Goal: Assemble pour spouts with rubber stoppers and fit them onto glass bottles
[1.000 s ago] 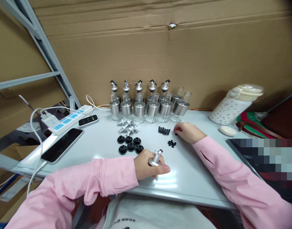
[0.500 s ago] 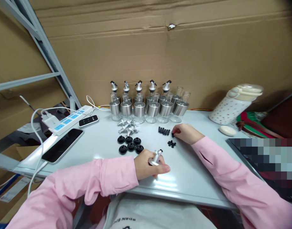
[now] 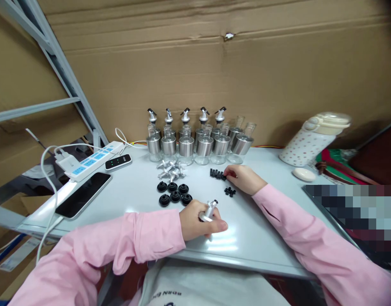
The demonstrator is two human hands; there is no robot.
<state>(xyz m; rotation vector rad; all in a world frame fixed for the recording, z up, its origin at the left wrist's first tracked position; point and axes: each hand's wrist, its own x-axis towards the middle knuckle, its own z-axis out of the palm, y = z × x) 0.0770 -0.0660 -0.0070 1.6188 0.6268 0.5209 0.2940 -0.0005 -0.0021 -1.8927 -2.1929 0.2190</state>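
My left hand (image 3: 198, 221) rests near the front of the white table (image 3: 246, 238), closed around a silver metal pourer spout (image 3: 209, 210) that sticks up between the fingers. My right hand (image 3: 243, 177) lies farther back, fingertips pinched at the right end of a short row of small black tubes (image 3: 216, 173). A little cluster of tiny black caps (image 3: 229, 192) sits just in front of that hand. Several black rubber stoppers (image 3: 175, 193) and a pile of silver spouts (image 3: 171, 169) lie left of centre.
Glass bottles with steel collars (image 3: 198, 142) line the back, some fitted with pourers. A power strip (image 3: 89, 159), a small black device (image 3: 118, 161) and a phone (image 3: 83, 193) are at the left. A dotted flask (image 3: 313, 140), a white oval object (image 3: 304, 174) and a pixelated patch sit at the right.
My right hand has slid left along the table, from beside the tiny caps up to the row of black tubes. The left hand and its spout have stayed still.
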